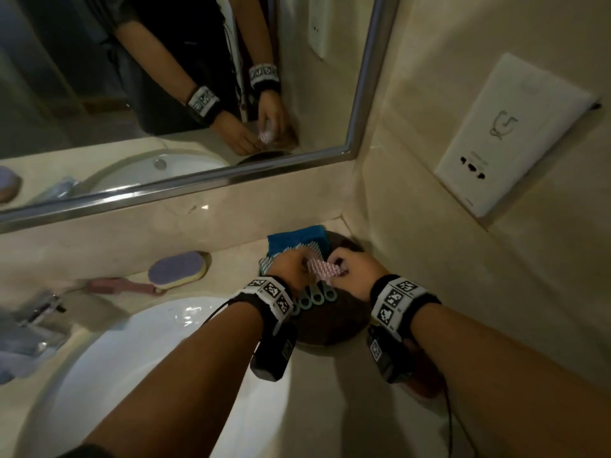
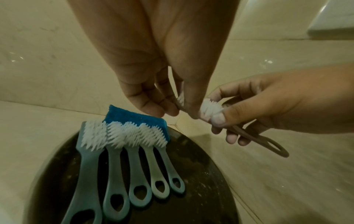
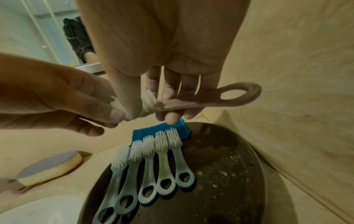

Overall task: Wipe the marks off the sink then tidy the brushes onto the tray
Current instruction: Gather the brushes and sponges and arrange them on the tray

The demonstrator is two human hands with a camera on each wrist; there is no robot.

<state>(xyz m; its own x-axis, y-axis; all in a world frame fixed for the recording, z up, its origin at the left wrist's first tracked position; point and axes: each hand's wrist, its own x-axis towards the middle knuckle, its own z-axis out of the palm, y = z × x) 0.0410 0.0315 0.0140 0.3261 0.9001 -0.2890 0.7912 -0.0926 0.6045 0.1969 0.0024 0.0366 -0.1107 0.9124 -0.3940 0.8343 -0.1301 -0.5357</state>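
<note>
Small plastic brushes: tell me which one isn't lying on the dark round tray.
The pinkish-brown brush: both hands hold it above the dark round tray, while the five teal brushes lie side by side on it.

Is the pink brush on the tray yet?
Not yet. Both hands, left hand and right hand, hold the pink brush up above the dark tray.

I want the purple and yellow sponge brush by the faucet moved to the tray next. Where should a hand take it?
Probably by the pink handle, coming from above. It lies flat on the counter, pointing left from the sponge head towards the faucet, and nothing covers it. Both the left hand and right hand are busy holding a pink brush, so free one first.
</note>
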